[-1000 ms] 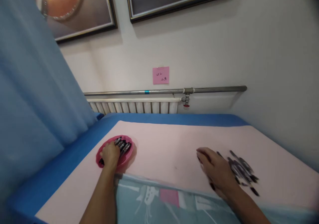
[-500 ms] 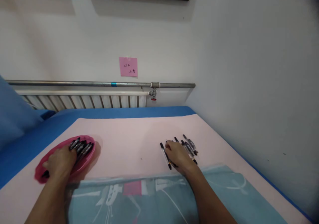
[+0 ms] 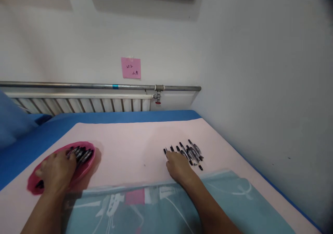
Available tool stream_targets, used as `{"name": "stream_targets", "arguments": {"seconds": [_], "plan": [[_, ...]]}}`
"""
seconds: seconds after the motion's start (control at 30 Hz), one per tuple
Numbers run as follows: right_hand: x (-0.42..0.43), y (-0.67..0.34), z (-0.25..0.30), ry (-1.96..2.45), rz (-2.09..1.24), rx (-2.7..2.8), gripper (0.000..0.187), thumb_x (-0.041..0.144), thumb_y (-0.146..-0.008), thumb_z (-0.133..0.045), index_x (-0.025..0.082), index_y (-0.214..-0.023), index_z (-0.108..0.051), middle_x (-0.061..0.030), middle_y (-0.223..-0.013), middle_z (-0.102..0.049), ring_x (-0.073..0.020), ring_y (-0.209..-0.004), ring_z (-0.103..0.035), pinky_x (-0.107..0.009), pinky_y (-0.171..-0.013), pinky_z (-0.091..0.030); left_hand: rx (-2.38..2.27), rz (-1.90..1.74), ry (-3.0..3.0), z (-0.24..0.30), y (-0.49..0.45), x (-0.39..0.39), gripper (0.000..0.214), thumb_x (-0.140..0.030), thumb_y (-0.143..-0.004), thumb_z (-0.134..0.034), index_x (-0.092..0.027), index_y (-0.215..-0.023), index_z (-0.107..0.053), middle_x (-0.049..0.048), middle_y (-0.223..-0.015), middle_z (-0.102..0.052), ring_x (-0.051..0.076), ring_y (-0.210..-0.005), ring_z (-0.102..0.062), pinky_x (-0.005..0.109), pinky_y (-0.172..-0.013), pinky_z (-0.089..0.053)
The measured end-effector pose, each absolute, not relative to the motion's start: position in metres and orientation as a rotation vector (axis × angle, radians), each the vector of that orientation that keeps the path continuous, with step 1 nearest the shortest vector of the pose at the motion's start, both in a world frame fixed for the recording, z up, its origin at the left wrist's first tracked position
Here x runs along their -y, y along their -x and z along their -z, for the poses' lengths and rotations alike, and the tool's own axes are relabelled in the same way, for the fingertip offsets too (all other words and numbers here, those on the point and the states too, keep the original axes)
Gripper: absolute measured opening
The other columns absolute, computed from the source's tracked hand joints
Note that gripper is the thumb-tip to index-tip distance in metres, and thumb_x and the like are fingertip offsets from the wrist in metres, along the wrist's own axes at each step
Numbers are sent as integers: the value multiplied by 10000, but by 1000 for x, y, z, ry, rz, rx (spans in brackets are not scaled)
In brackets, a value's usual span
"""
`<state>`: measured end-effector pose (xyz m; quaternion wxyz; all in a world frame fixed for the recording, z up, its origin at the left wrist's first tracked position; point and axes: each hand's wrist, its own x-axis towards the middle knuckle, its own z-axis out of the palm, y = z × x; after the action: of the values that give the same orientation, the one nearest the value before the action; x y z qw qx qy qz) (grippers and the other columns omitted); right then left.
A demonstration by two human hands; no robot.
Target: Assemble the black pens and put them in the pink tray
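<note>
At the left is a pink oval basket (image 3: 91, 162) holding several black-capped clear pens (image 3: 82, 155). My left hand (image 3: 57, 170) reaches into it, its fingers curled over the pens and its thumb against them; the fingertips are partly hidden. To the right, several similar pens (image 3: 192, 152) lie spread slantwise on the pink surface. At the left end of that spread, my right hand (image 3: 178, 164) has its fingers pinched at a pen (image 3: 164, 151). Most of this pen is hidden beneath the hand.
A pink sheet (image 3: 125, 150) covers the surface, with a blue patterned cloth (image 3: 104, 213) along the near side. Behind are a blue edge (image 3: 130, 116), a radiator (image 3: 91, 105) and a pipe (image 3: 99, 86). A wall (image 3: 260, 88) stands at the right.
My right hand has shifted left and a little nearer, uncovering more of the spread pens. My left hand stays in the basket. The whole view has shifted slightly.
</note>
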<state>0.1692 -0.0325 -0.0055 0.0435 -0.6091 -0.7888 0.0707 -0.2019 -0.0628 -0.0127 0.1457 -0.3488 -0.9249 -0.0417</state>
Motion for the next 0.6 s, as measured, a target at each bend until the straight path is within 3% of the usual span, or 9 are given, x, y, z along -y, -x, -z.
{"name": "stream_targets", "arguments": {"seconds": [0.2,0.33,0.47,0.6], "plan": [[42,-152,14,1812,-306,2391,270,61,-720,-446,129,-957,-556,-139,-902,-634,-240,-816,-589,-284,-644,-353,2364,420,1279,10,166,65,338,-363,-798,-348,-194,-938,-604,83,-952,-630,238,-843,-531,333,-699,-388],[38,-151,11,1765,-407,2272,225,106,-693,-486,138,-895,-581,-110,-847,-645,-213,-775,-589,-265,-627,-363,2176,740,1695,18,133,58,344,-327,-792,-352,-144,-934,-605,111,-912,-626,237,-855,-543,347,-800,-384],[24,-172,-2,1738,-516,2007,249,182,-739,-428,163,-934,-580,-48,-791,-643,-146,-701,-573,-219,-586,-374,2239,985,2034,26,87,53,303,-300,-770,-383,-152,-934,-591,80,-890,-625,192,-778,-559,298,-742,-418],[17,-194,-14,1558,-721,1554,169,244,-717,-429,169,-776,-569,11,-636,-570,-112,-572,-512,-201,-517,-365,2324,944,2306,22,32,42,236,-255,-775,-405,-178,-890,-596,53,-880,-639,169,-782,-567,272,-716,-408]]}}
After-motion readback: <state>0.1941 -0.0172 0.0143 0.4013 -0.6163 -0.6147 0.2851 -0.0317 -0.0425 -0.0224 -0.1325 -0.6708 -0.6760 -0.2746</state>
